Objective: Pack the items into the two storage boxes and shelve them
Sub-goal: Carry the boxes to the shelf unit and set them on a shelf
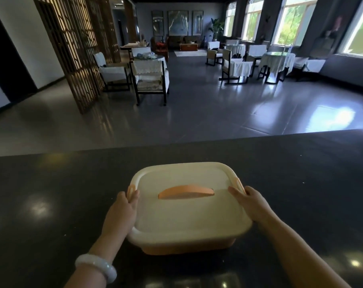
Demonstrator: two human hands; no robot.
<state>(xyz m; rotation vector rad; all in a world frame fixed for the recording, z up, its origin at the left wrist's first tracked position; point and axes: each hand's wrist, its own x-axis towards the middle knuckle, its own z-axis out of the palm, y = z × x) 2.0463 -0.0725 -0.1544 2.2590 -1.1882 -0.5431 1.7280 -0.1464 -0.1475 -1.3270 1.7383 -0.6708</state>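
On either side of the storage box (188, 206), both hands clasp it: left hand (123, 208) curled round the left orange latch (130, 189), right hand (252, 201) at the right one, lid (188, 213) closed, box resting on the dark bench (51, 194).

Cream lid (188, 208), orange handle (185, 191), black speckled counter (51, 194), white bangle (96, 267)

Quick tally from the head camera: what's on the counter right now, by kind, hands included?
Storage boxes: 1, the cream-lidded storage box with an orange handle, lid on
Hands on the box: 2, left hand and right hand, one at each side latch
Bracelets: 1, white bracelet on the left wrist
Loose items on the dark counter: 0
Total: 4
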